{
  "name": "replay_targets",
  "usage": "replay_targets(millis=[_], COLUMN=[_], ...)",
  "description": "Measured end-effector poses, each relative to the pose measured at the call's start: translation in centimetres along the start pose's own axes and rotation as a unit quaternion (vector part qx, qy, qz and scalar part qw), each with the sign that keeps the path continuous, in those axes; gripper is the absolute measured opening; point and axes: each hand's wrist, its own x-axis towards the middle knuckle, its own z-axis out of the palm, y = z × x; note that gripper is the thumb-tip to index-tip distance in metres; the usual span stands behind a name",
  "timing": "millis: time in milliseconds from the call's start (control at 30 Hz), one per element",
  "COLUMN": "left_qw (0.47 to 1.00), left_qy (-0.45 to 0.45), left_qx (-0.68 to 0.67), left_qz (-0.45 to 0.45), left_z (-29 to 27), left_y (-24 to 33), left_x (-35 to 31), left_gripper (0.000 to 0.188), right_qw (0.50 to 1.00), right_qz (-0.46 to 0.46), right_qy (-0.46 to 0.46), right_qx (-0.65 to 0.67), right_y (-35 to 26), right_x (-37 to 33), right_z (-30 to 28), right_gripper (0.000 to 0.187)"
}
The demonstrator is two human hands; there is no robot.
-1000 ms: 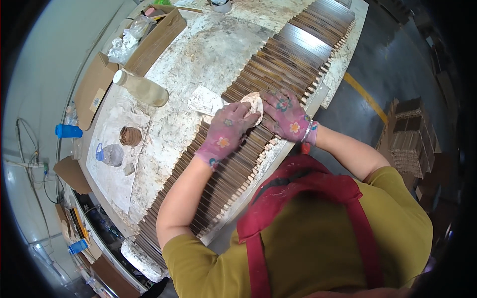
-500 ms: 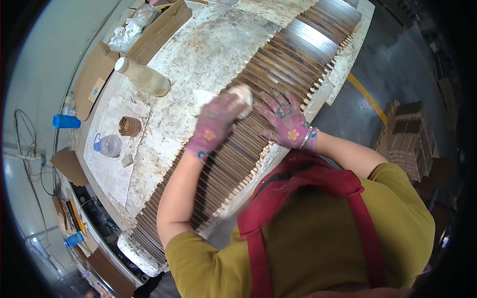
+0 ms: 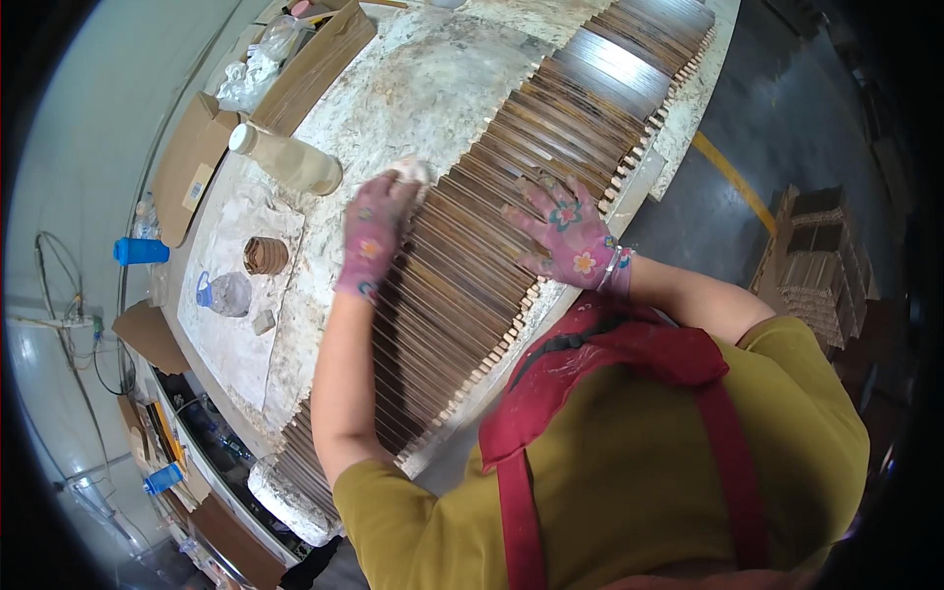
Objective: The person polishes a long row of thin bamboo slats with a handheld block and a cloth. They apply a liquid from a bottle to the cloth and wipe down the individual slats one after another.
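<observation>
My left hand (image 3: 372,228), in a pink flowered glove, is closed on a wadded white cloth (image 3: 413,169) over the left edge of a long row of narrow brown wooden strips (image 3: 462,231). The cloth is partly hidden by the fingers. My right hand (image 3: 568,228), gloved alike, lies flat with spread fingers on the strips near their right ends. Packed side by side, the strips have pale, notched ends and run diagonally along the stained white table (image 3: 433,74).
Left of the strips stand a capped bottle of pale liquid (image 3: 295,165), a brown cardboard-like roll (image 3: 265,256) and a clear container with blue handle (image 3: 228,294). A cardboard box (image 3: 320,64) lies behind. Stacked bundles of strips (image 3: 821,270) sit on the floor at right.
My left hand has swept left with the cloth, from the middle of the strips to their left edge. My right hand has stayed nearly in place.
</observation>
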Motion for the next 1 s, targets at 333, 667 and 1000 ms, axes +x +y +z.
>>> replay_targets(millis=[333, 667, 1000], left_qw=[0.979, 0.998, 0.991], left_qy=[-0.016, -0.014, -0.041], left_qx=[-0.021, -0.048, 0.060], left_qz=[0.200, -0.032, -0.109], left_z=[0.1, -4.9, -4.3], left_y=[5.1, 2.1, -0.1], left_x=[-0.4, -3.2, -5.4], left_gripper=[0.031, 0.051, 0.044], right_qw=[1.000, 1.000, 1.000], right_qz=[-0.001, 0.022, 0.013], right_qy=[0.024, 0.002, -0.011], right_qx=[-0.014, -0.007, 0.017], right_y=[0.3, 0.2, 0.1], right_x=[0.2, -0.1, 0.1], right_z=[0.2, 0.0, -0.9], right_gripper=[0.065, 0.066, 0.065])
